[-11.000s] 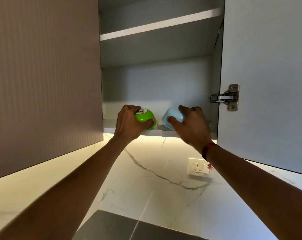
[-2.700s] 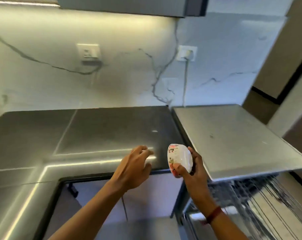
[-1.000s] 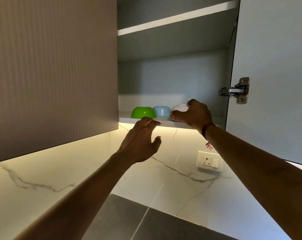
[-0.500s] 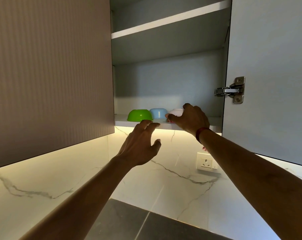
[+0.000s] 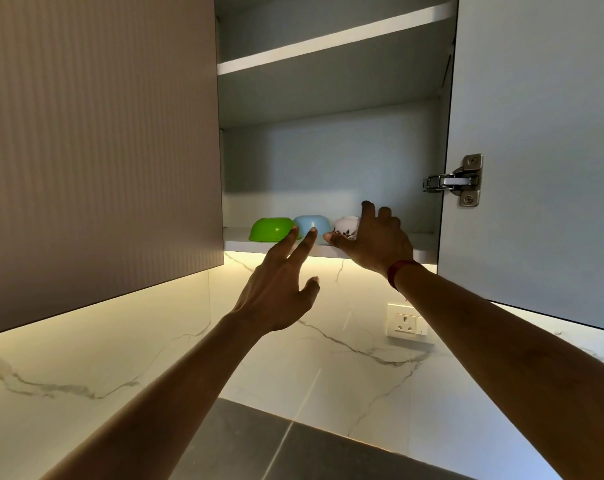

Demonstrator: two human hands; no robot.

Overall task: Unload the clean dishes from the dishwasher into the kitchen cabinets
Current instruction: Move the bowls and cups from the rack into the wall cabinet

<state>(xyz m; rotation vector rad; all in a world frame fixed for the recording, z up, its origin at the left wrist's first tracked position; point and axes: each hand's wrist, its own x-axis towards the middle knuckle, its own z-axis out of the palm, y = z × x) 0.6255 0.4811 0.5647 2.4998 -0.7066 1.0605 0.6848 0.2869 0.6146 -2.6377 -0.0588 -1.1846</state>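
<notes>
Three bowls stand upside down in a row on the lower shelf [image 5: 421,241] of the open wall cabinet: a green bowl [image 5: 271,229], a light blue bowl [image 5: 312,224] and a white flowered bowl [image 5: 345,227]. My right hand [image 5: 373,239] is just right of the white bowl, fingers spread and lifted, thumb near its rim; it holds nothing. My left hand [image 5: 281,289] reaches up below the shelf edge with fingers extended, the fingertips in front of the blue bowl.
The cabinet's left door [image 5: 99,150] is closed; the right door [image 5: 535,150] stands open, its hinge [image 5: 456,180] showing. An upper shelf [image 5: 328,39] is bare. Below are the lit marble backsplash with a wall socket [image 5: 406,322] and the dark countertop [image 5: 293,448].
My right hand has let go of the white flowered bowl, which now stands on the shelf, and its fingers have opened. My left hand has risen toward the shelf edge.
</notes>
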